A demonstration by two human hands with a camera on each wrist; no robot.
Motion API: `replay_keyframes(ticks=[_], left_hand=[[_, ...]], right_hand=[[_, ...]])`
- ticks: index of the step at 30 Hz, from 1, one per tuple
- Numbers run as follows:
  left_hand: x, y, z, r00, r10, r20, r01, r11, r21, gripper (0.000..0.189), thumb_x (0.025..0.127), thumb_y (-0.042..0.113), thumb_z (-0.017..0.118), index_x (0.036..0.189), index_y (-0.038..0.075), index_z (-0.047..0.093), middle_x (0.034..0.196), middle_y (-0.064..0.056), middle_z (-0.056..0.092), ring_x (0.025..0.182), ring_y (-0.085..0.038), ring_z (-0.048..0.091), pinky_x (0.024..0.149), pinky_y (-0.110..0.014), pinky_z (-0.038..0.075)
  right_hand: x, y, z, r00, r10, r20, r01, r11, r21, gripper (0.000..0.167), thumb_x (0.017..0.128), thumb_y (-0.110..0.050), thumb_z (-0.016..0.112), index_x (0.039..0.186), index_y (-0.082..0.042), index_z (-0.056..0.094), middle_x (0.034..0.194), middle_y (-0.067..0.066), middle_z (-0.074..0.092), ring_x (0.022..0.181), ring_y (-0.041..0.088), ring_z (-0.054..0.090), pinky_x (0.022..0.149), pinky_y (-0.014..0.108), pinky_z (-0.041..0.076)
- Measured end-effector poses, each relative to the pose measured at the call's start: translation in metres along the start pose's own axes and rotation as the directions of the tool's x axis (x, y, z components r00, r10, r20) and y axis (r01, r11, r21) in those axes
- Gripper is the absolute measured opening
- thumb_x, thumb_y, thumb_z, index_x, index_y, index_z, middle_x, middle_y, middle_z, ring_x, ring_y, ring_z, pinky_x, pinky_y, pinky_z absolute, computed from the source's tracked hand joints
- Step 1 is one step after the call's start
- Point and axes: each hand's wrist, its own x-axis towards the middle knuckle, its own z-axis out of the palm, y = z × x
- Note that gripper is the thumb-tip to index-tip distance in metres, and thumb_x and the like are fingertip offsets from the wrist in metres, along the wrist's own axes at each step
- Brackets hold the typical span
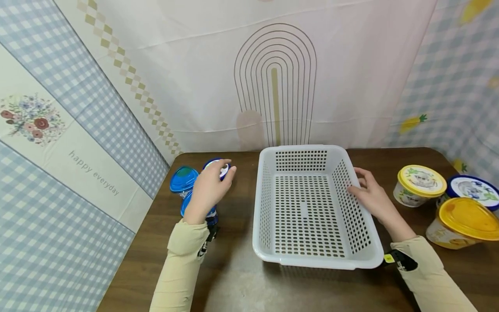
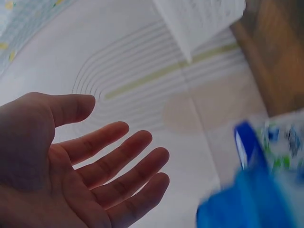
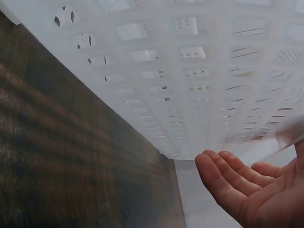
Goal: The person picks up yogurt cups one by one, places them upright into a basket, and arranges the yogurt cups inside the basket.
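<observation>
A white plastic basket (image 1: 304,260) with a perforated base and sides stands on the table. My right hand (image 1: 368,195) holds its right rim, the thumb over the rim and the fingers outside; in the right wrist view the fingers (image 3: 228,183) are beside the perforated wall (image 3: 156,80). My left hand (image 1: 212,186) hangs above several blue-lidded tubs at the left, its fingers loosely spread with nothing in them. One tub has a bright blue lid (image 1: 184,178); another has a dark-blue-rimmed lid (image 1: 224,170), partly hidden by that hand. The left wrist view shows the bare palm (image 2: 71,185).
At the right stand a yellow-lidded tub (image 1: 421,182), a tub with a dark blue and white lid (image 1: 473,188) and an orange-lidded tub (image 1: 456,229). A patterned cloth (image 1: 202,86) hangs behind the brown table (image 1: 234,268).
</observation>
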Motion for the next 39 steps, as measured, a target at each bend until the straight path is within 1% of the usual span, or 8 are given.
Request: replay_keyframes(ticks=[4, 5, 10, 17, 23, 28, 33, 39], left_hand=[[-0.004, -0.016, -0.017, 1.000, -0.015, -0.023, 0.015, 1.000, 0.016, 0.050, 0.103, 0.040, 0.055, 0.140, 0.006, 0.056, 0.130, -0.017, 0.063, 0.113, -0.036, 0.062, 0.092, -0.054, 0.052], [-0.006, -0.019, -0.020, 1.000, -0.020, -0.022, 0.020, 1.000, 0.019, 0.051, 0.103, 0.040, 0.056, 0.141, 0.006, 0.055, 0.128, -0.017, 0.063, 0.110, -0.036, 0.063, 0.090, -0.054, 0.053], [-0.015, -0.036, -0.034, 0.999, -0.032, -0.017, 0.033, 0.998, 0.057, 0.056, 0.103, 0.041, 0.057, 0.145, 0.005, 0.051, 0.129, -0.019, 0.061, 0.111, -0.037, 0.061, 0.091, -0.056, 0.052], [-0.031, -0.058, -0.045, 0.998, -0.065, 0.017, 0.065, 0.997, 0.041, 0.066, 0.100, 0.050, 0.059, 0.150, 0.008, 0.046, 0.140, -0.019, 0.055, 0.127, -0.039, 0.054, 0.101, -0.061, 0.045], [-0.041, -0.073, -0.046, 0.993, -0.102, 0.066, 0.103, 0.995, 0.001, 0.087, 0.094, 0.058, 0.062, 0.157, 0.007, 0.031, 0.145, -0.022, 0.050, 0.131, -0.041, 0.049, 0.104, -0.062, 0.041], [-0.049, -0.087, -0.045, 0.987, -0.120, 0.102, 0.125, 0.991, -0.043, 0.085, 0.094, 0.056, 0.064, 0.154, 0.003, 0.036, 0.147, -0.024, 0.048, 0.133, -0.043, 0.046, 0.105, -0.062, 0.040], [-0.056, -0.098, -0.043, 0.987, -0.103, 0.124, 0.113, 0.991, -0.074, 0.082, 0.094, 0.052, 0.067, 0.152, 0.002, 0.040, 0.148, -0.023, 0.047, 0.134, -0.042, 0.045, 0.106, -0.061, 0.039], [-0.064, -0.113, -0.036, 0.986, -0.084, 0.144, 0.103, 0.987, -0.127, 0.082, 0.093, 0.049, 0.069, 0.154, 0.005, 0.036, 0.153, -0.023, 0.040, 0.135, -0.043, 0.043, 0.107, -0.061, 0.039]], right_hand=[[0.001, 0.001, 0.000, 1.000, -0.007, -0.006, 0.007, 1.000, 0.019, 0.074, 0.104, -0.022, 0.052, 0.160, -0.007, 0.006, 0.137, 0.033, 0.047, 0.092, 0.036, 0.070, 0.066, 0.040, 0.061], [0.001, 0.001, 0.000, 1.000, -0.008, -0.007, 0.008, 1.000, 0.023, 0.074, 0.104, -0.021, 0.052, 0.160, -0.007, 0.006, 0.137, 0.033, 0.046, 0.092, 0.035, 0.070, 0.066, 0.039, 0.061], [0.002, 0.002, 0.000, 1.000, -0.009, -0.003, 0.009, 0.999, 0.034, 0.074, 0.104, -0.022, 0.051, 0.161, -0.007, 0.005, 0.136, 0.032, 0.047, 0.092, 0.034, 0.070, 0.067, 0.038, 0.061], [0.003, 0.003, -0.001, 1.000, -0.008, 0.007, 0.007, 0.998, 0.059, 0.074, 0.105, -0.024, 0.050, 0.161, -0.009, 0.004, 0.134, 0.032, 0.047, 0.090, 0.033, 0.071, 0.067, 0.039, 0.061], [0.005, 0.005, -0.001, 0.996, 0.021, 0.086, -0.026, 0.998, 0.062, 0.071, 0.107, -0.028, 0.045, 0.159, -0.004, 0.003, 0.134, 0.038, 0.044, 0.092, 0.036, 0.070, 0.069, 0.043, 0.061], [0.006, 0.006, -0.001, 0.991, 0.036, 0.127, -0.045, 0.997, 0.065, 0.068, 0.108, -0.031, 0.041, 0.157, 0.002, 0.008, 0.132, 0.039, 0.045, 0.094, 0.035, 0.069, 0.070, 0.044, 0.061], [0.007, 0.010, 0.000, 0.992, 0.035, 0.123, -0.045, 0.996, 0.077, 0.066, 0.108, -0.029, 0.040, 0.156, 0.003, 0.009, 0.134, 0.040, 0.043, 0.097, 0.037, 0.068, 0.071, 0.044, 0.061], [0.006, 0.012, -0.001, 0.993, 0.029, 0.115, -0.041, 0.994, 0.106, 0.066, 0.108, -0.027, 0.042, 0.157, 0.003, 0.009, 0.136, 0.040, 0.042, 0.100, 0.039, 0.067, 0.072, 0.044, 0.061]])
